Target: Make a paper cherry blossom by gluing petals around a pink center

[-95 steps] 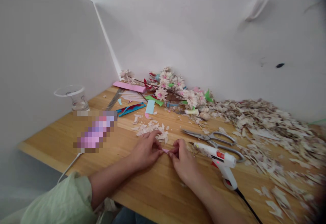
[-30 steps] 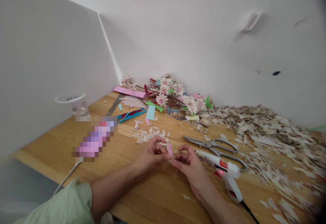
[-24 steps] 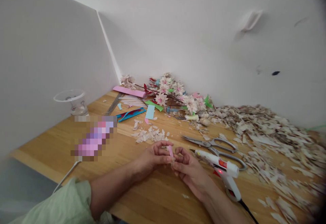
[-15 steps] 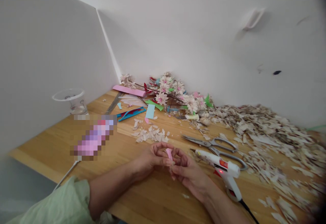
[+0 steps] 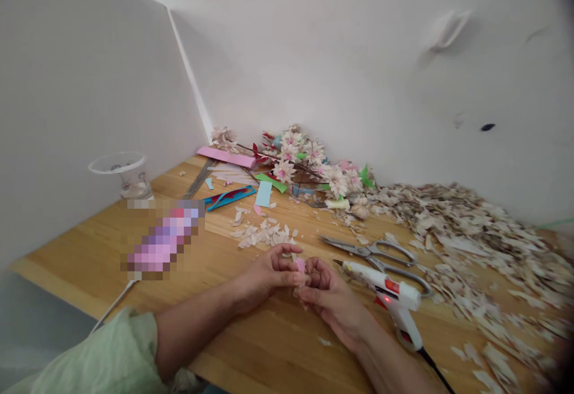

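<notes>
while left fingers [image 5: 286,278] and right fingers [image 5: 315,295] pinch it, the pink piece [image 5: 300,263] sits between them.

The head camera looks down from near the table [image 5: 260,340], facing a wall [image 5: 323,71]. Its right edge seems dark.

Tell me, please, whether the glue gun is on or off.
On, apparently: a red light glows on the side of the glue gun.
</notes>
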The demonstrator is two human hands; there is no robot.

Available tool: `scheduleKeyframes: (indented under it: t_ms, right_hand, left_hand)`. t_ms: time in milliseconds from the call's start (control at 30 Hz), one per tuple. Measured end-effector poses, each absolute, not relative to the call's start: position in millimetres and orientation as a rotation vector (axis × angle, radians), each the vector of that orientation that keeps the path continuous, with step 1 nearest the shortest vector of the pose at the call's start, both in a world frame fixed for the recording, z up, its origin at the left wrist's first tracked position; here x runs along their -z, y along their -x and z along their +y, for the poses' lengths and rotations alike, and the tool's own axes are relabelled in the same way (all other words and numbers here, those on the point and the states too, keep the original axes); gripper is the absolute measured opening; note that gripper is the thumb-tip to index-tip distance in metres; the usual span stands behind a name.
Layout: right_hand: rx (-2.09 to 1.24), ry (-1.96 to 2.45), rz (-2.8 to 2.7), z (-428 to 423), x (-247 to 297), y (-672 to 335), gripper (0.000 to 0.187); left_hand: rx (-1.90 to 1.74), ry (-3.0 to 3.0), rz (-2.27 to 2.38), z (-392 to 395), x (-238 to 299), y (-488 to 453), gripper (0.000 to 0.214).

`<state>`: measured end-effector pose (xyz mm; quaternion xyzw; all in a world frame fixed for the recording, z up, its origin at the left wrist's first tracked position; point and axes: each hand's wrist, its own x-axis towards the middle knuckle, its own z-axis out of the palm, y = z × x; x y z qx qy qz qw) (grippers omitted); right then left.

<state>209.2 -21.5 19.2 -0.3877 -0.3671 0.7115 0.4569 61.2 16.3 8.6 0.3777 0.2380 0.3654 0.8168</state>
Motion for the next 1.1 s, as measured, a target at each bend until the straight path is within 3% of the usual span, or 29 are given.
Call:
scheduleKeyframes:
  t_ms: [533, 800, 1100]
  right_hand:
    - [-1.531, 1.115, -1.051, -21.3, -13.3, -206.1, 0.048]
    - [-1.931, 0.968, -0.814, -20.0, -19.3, -211.3, 0.051]
    - [-1.842, 1.017, -0.868, -18.1, -19.2, -211.3, 0.054]
  left_hand:
    - [-0.94, -0.881, 0.612, 16.3, -8.5, -62.3, 0.053]
    - [-0.735, -0.843, 0.429, 17.5, -7.3, -63.2, 0.052]
    - [-0.809, -0.87, 0.554, 15.7, -8.8, -61.3, 0.057]
